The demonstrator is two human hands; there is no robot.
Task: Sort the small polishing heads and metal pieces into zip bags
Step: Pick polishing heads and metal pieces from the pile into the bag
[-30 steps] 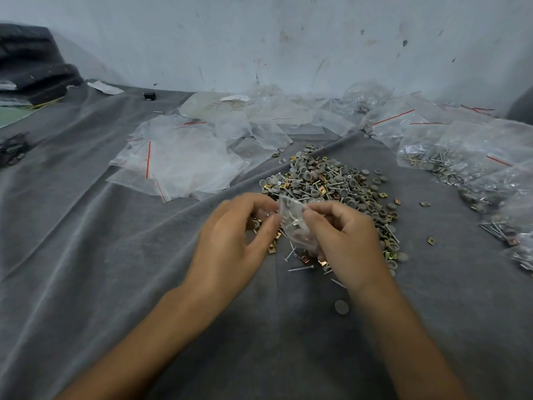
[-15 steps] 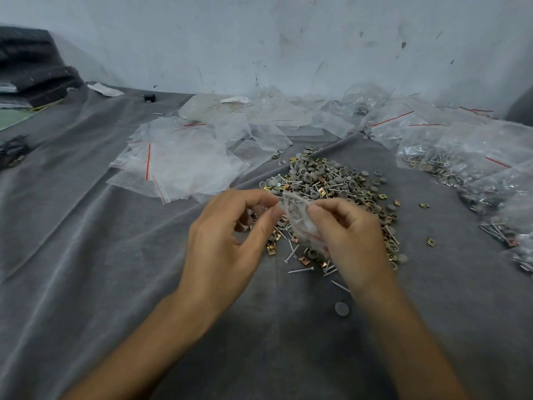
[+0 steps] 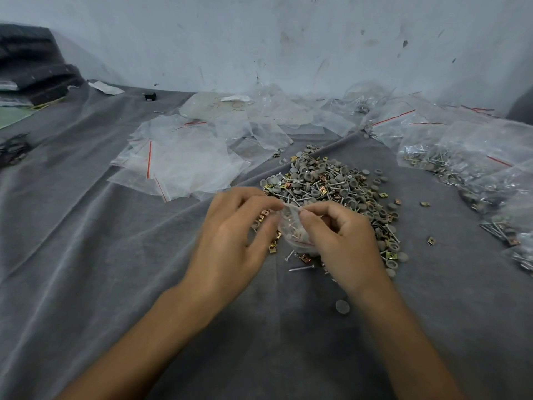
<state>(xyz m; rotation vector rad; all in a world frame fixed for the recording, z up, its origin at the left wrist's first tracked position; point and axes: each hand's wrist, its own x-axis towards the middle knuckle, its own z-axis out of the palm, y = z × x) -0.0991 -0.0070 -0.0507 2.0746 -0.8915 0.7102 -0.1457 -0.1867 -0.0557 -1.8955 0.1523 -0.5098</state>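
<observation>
Bag point(image 3: 290, 228), a few pieces inside, sits between my hands at the near edge of the pile point(image 3: 331, 183) on the desk point(image 3: 115, 255), fingers point(image 3: 320, 208) of left hand point(image 3: 230, 238) and right hand point(image 3: 343, 241) pinching its mouth; I judge filling or sealing is underway, and the next move needs the zip pressed shut evenly along its length.

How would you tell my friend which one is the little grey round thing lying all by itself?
Find the big heap of grey heads and metal pieces in the middle of the grey cloth. Come toward the person, past the right hand, to its wrist. The lone grey disc lies flat there between the two arms, touching nothing, nearer the person than any other piece.
</observation>
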